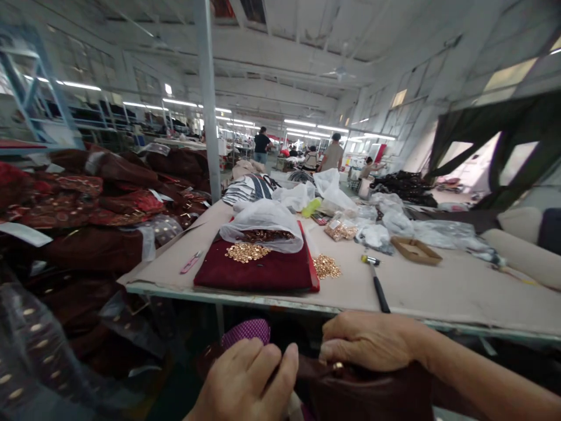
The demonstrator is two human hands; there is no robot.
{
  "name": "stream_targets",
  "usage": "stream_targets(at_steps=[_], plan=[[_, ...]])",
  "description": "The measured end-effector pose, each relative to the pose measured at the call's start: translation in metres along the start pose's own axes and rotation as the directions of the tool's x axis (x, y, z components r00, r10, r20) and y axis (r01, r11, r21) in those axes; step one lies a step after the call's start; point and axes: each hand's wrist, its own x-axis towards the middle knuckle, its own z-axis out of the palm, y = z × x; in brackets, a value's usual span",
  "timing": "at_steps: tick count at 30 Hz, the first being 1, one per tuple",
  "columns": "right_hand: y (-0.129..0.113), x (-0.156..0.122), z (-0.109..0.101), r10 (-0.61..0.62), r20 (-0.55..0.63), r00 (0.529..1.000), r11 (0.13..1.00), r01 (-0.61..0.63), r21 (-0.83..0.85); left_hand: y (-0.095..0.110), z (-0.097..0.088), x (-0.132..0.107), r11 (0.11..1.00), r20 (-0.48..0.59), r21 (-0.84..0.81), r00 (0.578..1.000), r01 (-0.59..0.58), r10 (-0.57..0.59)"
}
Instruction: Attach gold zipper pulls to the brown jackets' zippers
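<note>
A: Nearest the camera, below the table edge: left hand [245,380] curled shut, thumb pressed against fingers, gripping the dark maroon fabric piece [363,392] in the lap.
B: Right hand?
A: Right hand [368,342] also on that maroon fabric, fingers bent down, pinching a small gold metal stud [337,367] at the fabric's top edge. Hands are near each other, not touching.
B: Anything else down there?
A: Purple dotted cloth [246,331] just behind the left hand. Can't tell what it belongs to.
B: On the table?
A: Landmark: folded dark red velvet pad [258,272] on the beige worktable [460,286], straight ahead of the hands. On the pad: heap of gold studs [246,252]; behind the heap, an open white plastic bag [263,225] with more studs inside.
B: Around the pad?
A: Second loose pile of gold studs [326,266] just right of it on the bare table. Further right, black-handled hammer [376,280], handle pointing toward the table edge. Pink thread snips [191,262] left of the pad.
B: Beyond?
A: Small flat brown cardboard tray [415,250] right of the hammer, clear bags behind the pad, stacked maroon embroidered garments [87,204] far left. People standing well back in the hall [333,153].
</note>
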Motion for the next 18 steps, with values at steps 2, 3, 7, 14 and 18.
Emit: stream_targets(at_steps=[2, 3, 7, 14, 18], plan=[[0.004, -0.006, -0.007, 0.076, 0.018, 0.997, 0.997, -0.077, 0.032, 0.003, 0.013, 0.000, 0.996, -0.008, -0.065, 0.998, 0.065, -0.066], [0.008, -0.009, -0.009, 0.116, 0.023, 0.993, 0.992, -0.117, 0.053, 0.005, 0.020, 0.001, 0.992, -0.006, -0.089, 0.995, 0.095, -0.096], [0.026, -0.016, -0.006, 0.229, -0.044, 0.972, 0.973, -0.228, 0.021, 0.005, 0.045, 0.009, 0.935, 0.020, -0.225, 0.961, 0.273, -0.276], [0.069, 0.014, 0.030, 0.225, -0.258, 0.940, 0.918, -0.293, -0.269, -0.021, 0.068, 0.007, 0.131, 0.959, -0.194, 0.216, 0.972, -0.182], [0.080, 0.050, 0.035, 0.248, -0.147, 0.958, 0.937, -0.275, -0.214, -0.028, 0.082, -0.026, -0.004, 0.994, -0.110, 0.110, 0.994, -0.024]])
